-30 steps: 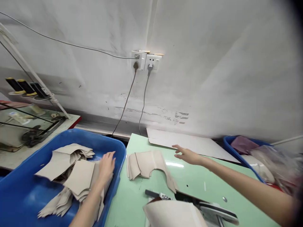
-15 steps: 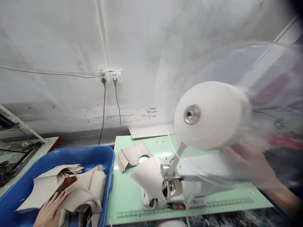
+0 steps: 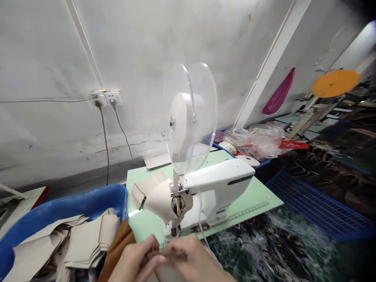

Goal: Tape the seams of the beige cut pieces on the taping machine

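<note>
- Beige cut piece (image 3: 163, 275) is sitting at the bottom edge of the view, in front of the desk's near edge and between both hands; only a small part of it is showing.
- Left hand (image 3: 133, 261) is gripping the piece's upper edge, its grip closed, with the fingers curling inward toward the other hand.
- Right hand (image 3: 196, 258) is pinching the same edge, its grip closed on the piece, with its fingertips touching those of the left hand.
- White sewing machine (image 3: 219, 186) is standing on the green desk (image 3: 261, 194) just beyond the hands; another beige piece (image 3: 155, 196) is hanging over its left end.
- Clear reel (image 3: 190, 117) carrying white tape is standing upright above the machine.
- Blue bin (image 3: 73, 201) is sitting to the left of the desk, holding a stack of beige pieces (image 3: 85, 241); a brown piece (image 3: 119, 244) is lying at its right rim, just beside the left hand.
- Blue crate (image 3: 317, 207) is lying on the floor to the right, well apart from the hands.
</note>
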Available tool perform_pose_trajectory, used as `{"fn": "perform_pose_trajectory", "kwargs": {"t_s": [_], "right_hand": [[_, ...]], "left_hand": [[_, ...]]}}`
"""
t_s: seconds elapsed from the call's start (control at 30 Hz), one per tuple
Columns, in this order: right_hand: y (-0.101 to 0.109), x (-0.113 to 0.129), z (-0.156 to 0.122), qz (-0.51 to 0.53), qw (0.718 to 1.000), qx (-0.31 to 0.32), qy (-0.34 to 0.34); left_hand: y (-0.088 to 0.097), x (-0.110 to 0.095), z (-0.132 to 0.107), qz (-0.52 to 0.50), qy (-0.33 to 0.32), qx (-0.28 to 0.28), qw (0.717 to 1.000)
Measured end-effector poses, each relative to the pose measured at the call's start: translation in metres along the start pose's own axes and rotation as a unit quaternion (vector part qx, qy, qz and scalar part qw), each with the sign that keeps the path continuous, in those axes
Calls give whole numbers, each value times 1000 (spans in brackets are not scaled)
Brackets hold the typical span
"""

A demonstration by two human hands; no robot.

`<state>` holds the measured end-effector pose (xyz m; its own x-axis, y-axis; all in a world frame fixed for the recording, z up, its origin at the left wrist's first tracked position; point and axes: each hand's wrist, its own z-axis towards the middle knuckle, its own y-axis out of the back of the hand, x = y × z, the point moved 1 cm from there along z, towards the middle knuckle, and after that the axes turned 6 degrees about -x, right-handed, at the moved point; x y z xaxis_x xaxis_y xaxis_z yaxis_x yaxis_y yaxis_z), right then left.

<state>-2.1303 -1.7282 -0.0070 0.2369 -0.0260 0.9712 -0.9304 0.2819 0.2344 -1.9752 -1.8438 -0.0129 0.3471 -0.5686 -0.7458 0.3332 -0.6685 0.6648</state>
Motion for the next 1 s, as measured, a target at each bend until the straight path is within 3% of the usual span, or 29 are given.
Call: {"fn": "perform_pose_trajectory", "kwargs": {"t_s": [0.17, 0.3, 0.4, 0.47, 0.57, 0.67, 0.77, 0.83, 0.9, 1.0], "right_hand": [[19, -6, -4, 65, 993, -94, 2], [18, -20, 7, 73, 984, -163, -24], [17, -22, 12, 58, 984, -166, 14], [17, -23, 12, 38, 984, -167, 39], [21, -23, 11, 3, 975, -209, 70], [25, -16, 11, -30, 960, -249, 125], [27, -3, 15, -59, 943, -270, 187], [25, 5, 16, -72, 934, -280, 211], [21, 7, 16, -76, 931, -275, 229], [21, 1, 8, -82, 923, -299, 228]], "left_hand": [[4, 53, -3, -50, 100, -21, 994], [10, 87, -4, -29, 114, -87, 989], [7, 104, 1, 18, 108, -69, 992], [1, 112, 3, 2, 92, -39, 995], [2, 113, 4, -50, 86, -53, 994], [26, 97, 4, -115, 105, -65, 986], [66, 78, -4, -137, 126, -60, 981], [92, 78, -15, -117, 143, -68, 980], [109, 96, -28, -107, 162, -68, 979], [113, 154, -47, -94, 211, -89, 969]]}}
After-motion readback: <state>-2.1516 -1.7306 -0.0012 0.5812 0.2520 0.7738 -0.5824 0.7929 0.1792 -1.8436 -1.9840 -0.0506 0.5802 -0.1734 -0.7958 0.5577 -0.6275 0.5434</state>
